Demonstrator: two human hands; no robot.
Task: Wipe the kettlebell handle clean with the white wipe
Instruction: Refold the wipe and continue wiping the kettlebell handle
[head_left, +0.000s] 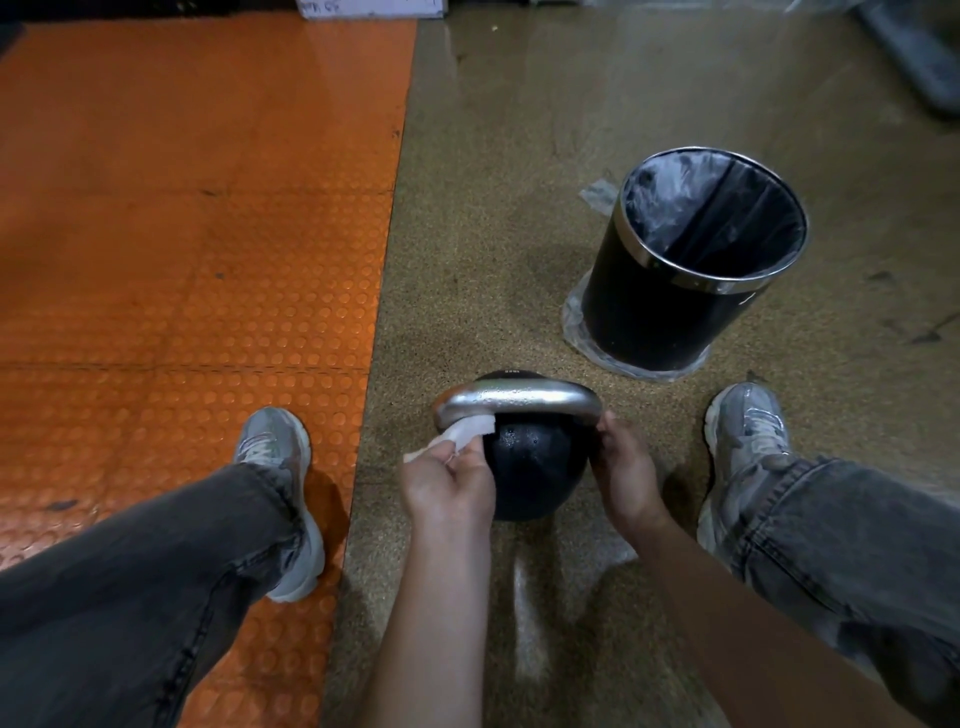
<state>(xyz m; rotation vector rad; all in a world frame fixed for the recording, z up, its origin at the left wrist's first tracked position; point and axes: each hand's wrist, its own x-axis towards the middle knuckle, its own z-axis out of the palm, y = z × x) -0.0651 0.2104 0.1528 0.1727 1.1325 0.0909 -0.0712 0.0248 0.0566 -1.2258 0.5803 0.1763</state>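
A black kettlebell stands on the speckled floor between my feet. Its silver handle arches across the top and carries small droplets. My left hand pinches a folded white wipe and presses it against the handle's left end, on the near underside. My right hand grips the right side of the kettlebell, fingertips at the handle's right end. The bell's lower part is hidden behind both hands.
A black waste bin with a chrome rim and plastic liner stands on the floor to the far right of the kettlebell. Orange studded matting covers the left. My two grey trainers flank the kettlebell.
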